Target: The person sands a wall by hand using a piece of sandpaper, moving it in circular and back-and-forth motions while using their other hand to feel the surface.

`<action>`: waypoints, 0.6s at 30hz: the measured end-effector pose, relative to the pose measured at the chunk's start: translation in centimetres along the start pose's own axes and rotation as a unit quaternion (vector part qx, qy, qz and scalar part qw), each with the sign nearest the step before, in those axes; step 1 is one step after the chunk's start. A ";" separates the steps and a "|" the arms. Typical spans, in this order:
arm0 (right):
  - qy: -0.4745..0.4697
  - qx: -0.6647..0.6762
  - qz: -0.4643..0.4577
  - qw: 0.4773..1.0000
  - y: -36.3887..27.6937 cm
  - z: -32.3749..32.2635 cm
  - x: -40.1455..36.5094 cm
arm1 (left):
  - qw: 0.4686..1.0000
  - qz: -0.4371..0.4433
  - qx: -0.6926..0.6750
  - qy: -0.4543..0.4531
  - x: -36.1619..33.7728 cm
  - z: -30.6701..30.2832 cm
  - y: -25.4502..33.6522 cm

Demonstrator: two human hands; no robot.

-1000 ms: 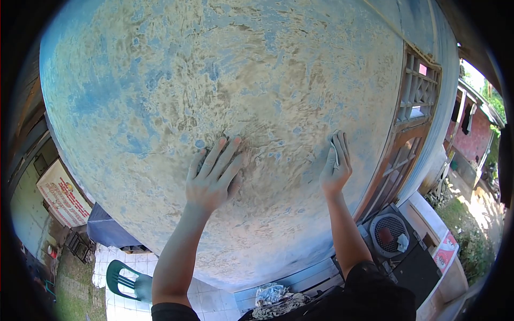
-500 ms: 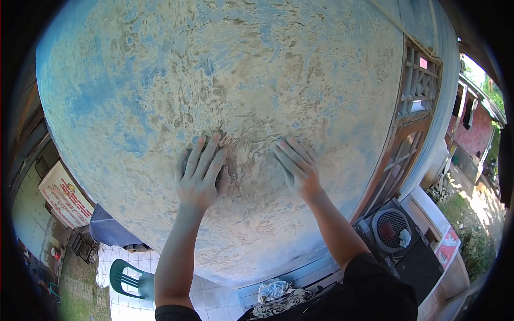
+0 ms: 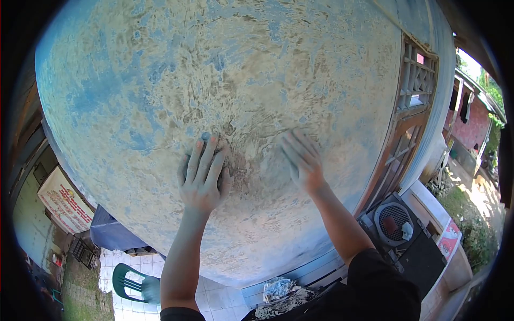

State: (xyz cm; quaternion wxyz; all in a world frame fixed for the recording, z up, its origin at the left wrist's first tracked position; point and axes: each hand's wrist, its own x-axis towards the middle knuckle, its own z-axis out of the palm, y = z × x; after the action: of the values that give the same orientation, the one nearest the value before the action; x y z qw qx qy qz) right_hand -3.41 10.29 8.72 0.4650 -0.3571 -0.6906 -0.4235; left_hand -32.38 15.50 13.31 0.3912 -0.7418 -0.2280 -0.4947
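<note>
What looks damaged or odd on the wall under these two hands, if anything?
The wall is worn: its blue paint shows only in patches, with bare tan surface across most of it. The left hand and right hand, both flat against it, look dusted pale blue.

Green plastic chair (image 3: 134, 283) on tiled floor (image 3: 214, 299), lower left; wooden door (image 3: 399, 155) right; round grille (image 3: 393, 223) beneath.

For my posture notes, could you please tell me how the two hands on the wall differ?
The left hand is sharp, fingers pointing straight up; the right hand is blurred, fingers angled up-left. The left hand sits slightly lower than the right hand. Both lie flat against the worn blue wall.
</note>
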 end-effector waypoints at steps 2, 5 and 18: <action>0.186 -0.048 0.166 0.967 2.9 -0.4 1.2 | 1.000 0.002 0.000 -0.008 -0.4 0.1 -0.1; 0.273 -0.032 0.281 0.920 2.3 0.2 3.2 | 1.000 -0.005 0.000 -0.016 -0.5 0.0 0.0; 0.245 -0.043 0.227 0.942 0.1 1.8 5.0 | 0.999 -0.030 -0.008 -0.009 -2.9 0.3 0.3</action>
State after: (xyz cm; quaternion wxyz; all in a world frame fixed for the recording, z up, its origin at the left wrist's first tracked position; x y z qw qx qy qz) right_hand -5.47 12.48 13.13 0.6877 -0.4095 -0.4371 -0.4102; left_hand -33.16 15.73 10.47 0.3682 -0.7420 -0.2495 -0.5016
